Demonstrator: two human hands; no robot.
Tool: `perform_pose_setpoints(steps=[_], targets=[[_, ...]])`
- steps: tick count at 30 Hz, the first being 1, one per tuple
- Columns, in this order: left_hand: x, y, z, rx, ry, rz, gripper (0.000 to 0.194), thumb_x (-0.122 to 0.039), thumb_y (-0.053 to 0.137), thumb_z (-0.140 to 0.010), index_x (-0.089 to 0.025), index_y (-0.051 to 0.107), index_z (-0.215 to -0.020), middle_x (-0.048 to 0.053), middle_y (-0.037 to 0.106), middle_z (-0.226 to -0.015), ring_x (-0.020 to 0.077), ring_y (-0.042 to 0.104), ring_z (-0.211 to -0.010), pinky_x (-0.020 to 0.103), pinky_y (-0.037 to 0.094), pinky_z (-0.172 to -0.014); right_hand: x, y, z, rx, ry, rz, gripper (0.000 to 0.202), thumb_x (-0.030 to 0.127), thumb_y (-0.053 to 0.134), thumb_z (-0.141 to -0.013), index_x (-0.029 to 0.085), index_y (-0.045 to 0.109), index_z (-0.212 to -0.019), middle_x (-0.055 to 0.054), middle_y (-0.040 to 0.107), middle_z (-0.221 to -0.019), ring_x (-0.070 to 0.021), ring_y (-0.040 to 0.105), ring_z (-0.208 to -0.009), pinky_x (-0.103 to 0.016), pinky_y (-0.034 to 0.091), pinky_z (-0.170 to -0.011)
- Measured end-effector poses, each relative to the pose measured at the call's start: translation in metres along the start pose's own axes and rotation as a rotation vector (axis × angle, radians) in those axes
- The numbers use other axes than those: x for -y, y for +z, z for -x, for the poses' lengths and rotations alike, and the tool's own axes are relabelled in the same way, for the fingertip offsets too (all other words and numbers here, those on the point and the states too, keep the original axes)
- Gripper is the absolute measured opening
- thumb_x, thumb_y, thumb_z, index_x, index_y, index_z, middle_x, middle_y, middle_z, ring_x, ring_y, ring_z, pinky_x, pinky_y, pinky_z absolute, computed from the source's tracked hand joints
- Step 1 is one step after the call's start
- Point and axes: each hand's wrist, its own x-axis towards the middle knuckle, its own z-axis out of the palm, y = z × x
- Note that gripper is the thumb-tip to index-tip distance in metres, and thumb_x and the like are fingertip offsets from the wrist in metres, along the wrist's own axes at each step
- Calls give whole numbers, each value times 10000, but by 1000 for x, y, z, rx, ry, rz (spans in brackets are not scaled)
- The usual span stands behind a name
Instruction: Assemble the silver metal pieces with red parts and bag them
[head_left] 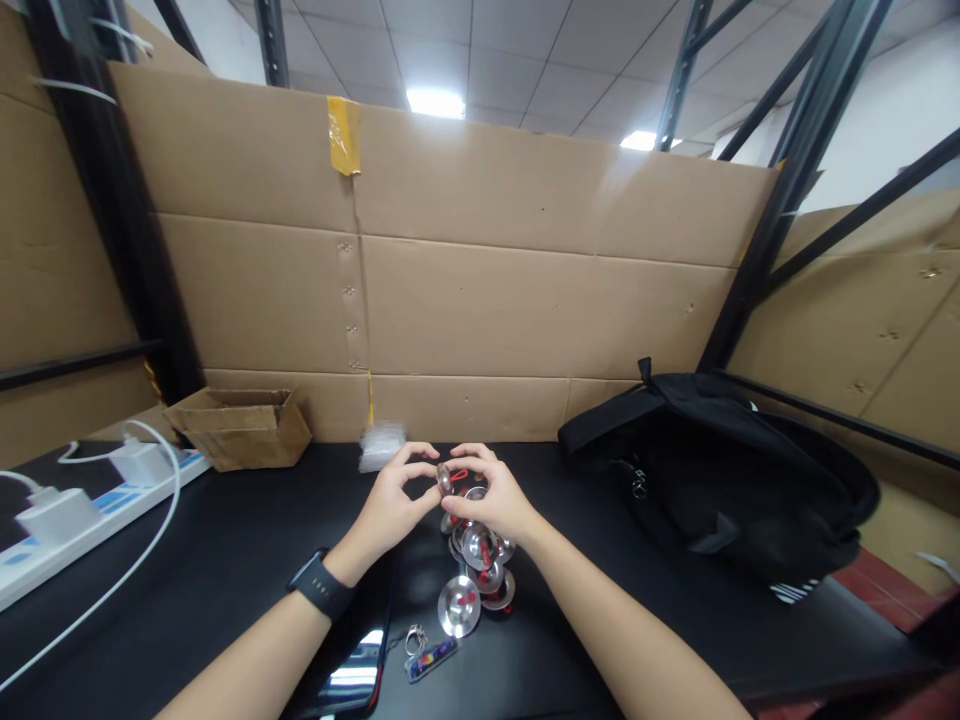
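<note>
Near the centre of the head view, my left hand [399, 500] pinches a small metal cymbal [445, 480] held up on edge between thumb and fingers. A red cord loop sticks out of its right side. From the right, my right hand [495, 498] curls in with its thumb tip at the lower edge of the same cymbal; its fingers lie behind the red loop. Below and partly behind my right hand lies a pile of small silver cymbals [480, 545] with red cords. The nearest cymbal [459, 606] lies flat on the black table [247, 560].
A phone [351, 670] and a keyring with a colourful tag [431, 660] lie near me. At left are a white power strip [112, 510] with cables and an open cardboard box [244, 430]. Clear plastic bags [381, 446] sit behind. A black backpack [720, 470] rests at right.
</note>
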Motion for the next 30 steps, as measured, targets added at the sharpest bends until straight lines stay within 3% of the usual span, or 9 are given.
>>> perform_pose_setpoints(steps=[4,13,17,20,24,27,30], targets=[[4,-1,-1,28,-27,10,78,-244,694,-817,-208,763,-812,84,614,-1170,250,573,-1158,405,438,-1067,0,0,0,8,-34,-7,428,326,867,-666,290,767,-1081,-59,587,-1314,-260,556,-1229,-378,472,-956],[9,-8,-6,78,-59,-81,177,-368,673,-882,-245,789,-831,67,612,-1205,247,585,-1161,402,423,-1065,-11,1,-3,-30,-42,-37,443,325,858,-663,276,765,-1093,-63,600,-1288,-255,589,-1190,-358,468,-896],[19,-18,-7,72,-82,-345,152,-315,657,-855,-268,788,-792,46,628,-1194,265,574,-1168,449,391,-1057,-22,-13,-9,-103,-20,60,408,326,821,-696,254,754,-1092,-68,607,-1262,-244,598,-1147,-349,475,-872],[33,-28,-4,152,-127,-575,110,-268,679,-791,-276,773,-734,36,644,-1192,295,540,-1198,483,359,-1027,-36,-36,-11,-176,10,342,395,321,828,-670,228,760,-1048,-83,604,-1232,-263,557,-1151,-403,439,-976],[49,-37,0,245,-224,-733,123,-253,669,-772,-252,749,-679,58,664,-1132,304,542,-1138,461,371,-948,-62,-67,-8,8,292,755,298,336,821,-664,211,784,-931,-103,602,-1218,-313,515,-1164,-459,404,-991],[51,-38,1,280,-255,-783,128,-255,655,-770,-247,739,-673,68,675,-1069,311,546,-1101,451,373,-916,-76,-80,-5,149,429,796,247,366,799,-697,198,790,-879,-117,632,-1176,-325,545,-1143,-443,428,-948],[49,-37,1,291,-265,-814,149,-270,642,-771,-243,726,-651,72,682,-1030,318,544,-1083,449,372,-899,-77,-84,-4,203,430,783,290,415,810,-702,200,799,-897,-131,649,-1204,-357,552,-1163,-466,429,-952]])
